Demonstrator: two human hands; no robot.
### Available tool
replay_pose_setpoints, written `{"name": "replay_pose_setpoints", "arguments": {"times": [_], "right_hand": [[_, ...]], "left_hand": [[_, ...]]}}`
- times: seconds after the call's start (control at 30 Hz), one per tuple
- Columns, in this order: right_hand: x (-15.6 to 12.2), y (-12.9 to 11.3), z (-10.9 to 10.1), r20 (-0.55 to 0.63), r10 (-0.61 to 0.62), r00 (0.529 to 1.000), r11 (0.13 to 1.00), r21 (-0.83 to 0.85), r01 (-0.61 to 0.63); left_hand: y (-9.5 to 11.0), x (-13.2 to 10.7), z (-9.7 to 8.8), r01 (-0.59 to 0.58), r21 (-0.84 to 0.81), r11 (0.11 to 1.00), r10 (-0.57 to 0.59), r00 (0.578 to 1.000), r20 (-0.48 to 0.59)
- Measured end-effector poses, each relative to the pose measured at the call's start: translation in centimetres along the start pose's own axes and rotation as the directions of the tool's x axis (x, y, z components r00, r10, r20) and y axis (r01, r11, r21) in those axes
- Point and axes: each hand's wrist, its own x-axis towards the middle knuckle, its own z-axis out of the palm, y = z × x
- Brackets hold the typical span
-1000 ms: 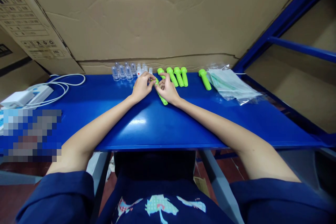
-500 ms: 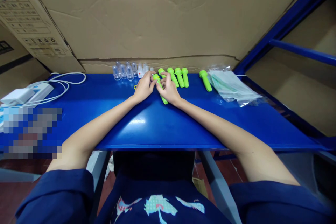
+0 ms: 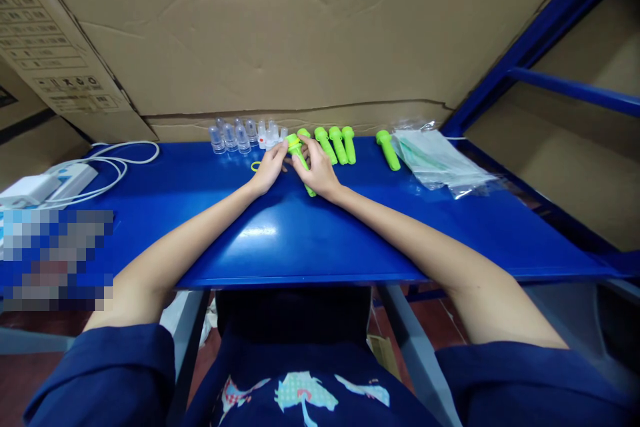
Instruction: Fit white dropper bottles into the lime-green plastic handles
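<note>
A creased cardboard wall point(image 3: 300, 33) stands behind a blue table point(image 3: 300, 240), and a blue frame rises at the right. Clear plastic bags point(image 3: 440, 163) lie at the far right, and a white cable point(image 3: 115, 163) coils at the far left. Along the back edge stands a cluster of clear caps point(image 3: 235, 135). Beside it lies a row of green pieces point(image 3: 337, 145), with a lone green piece point(image 3: 388, 149) a little apart.

Both hands meet at mid-table on one green handle point(image 3: 295, 145), which lies aslant with its head toward the caps. The work looks like fitting or adjusting something at that head. Any further handling calls for a steady hold on the shaft and fine fingertip work at the tip.

The right hand point(image 3: 317, 170) lies over the shaft, its fingers curled loosely closed around it. The left hand point(image 3: 267, 170) has its fingertips drawn together against the head. Whether they pinch it or only touch it is too small to tell. A small yellow-green ring point(image 3: 256, 166) lies on the table just beside the left hand.
</note>
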Motion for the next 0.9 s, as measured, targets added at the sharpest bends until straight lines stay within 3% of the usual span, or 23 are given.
{"name": "replay_pose_setpoints", "arguments": {"times": [0.37, 0.53, 0.7, 0.9], "right_hand": [[-0.2, -0.3, -0.5, 0.05, 0.132, 0.99, 0.991, 0.028, -0.134], [0.0, -0.6, -0.7, 0.139, 0.19, 0.972, 0.955, 0.204, -0.216], [0.1, -0.6, -0.6, 0.165, 0.227, 0.96, 0.932, 0.251, -0.263], [0.1, -0.8, -0.7, 0.186, 0.282, 0.941, 0.903, 0.281, -0.326]], "left_hand": [[0.2, -0.5, -0.1, -0.159, 0.128, 0.979, 0.156, 0.987, 0.031], [0.9, -1.0, 0.0, -0.233, 0.146, 0.961, 0.22, 0.97, 0.099], [1.2, -1.1, 0.1, -0.218, 0.17, 0.961, 0.196, 0.971, 0.136], [1.8, -1.1, -0.5, -0.324, 0.412, 0.852, 0.313, 0.945, 0.095]]}}
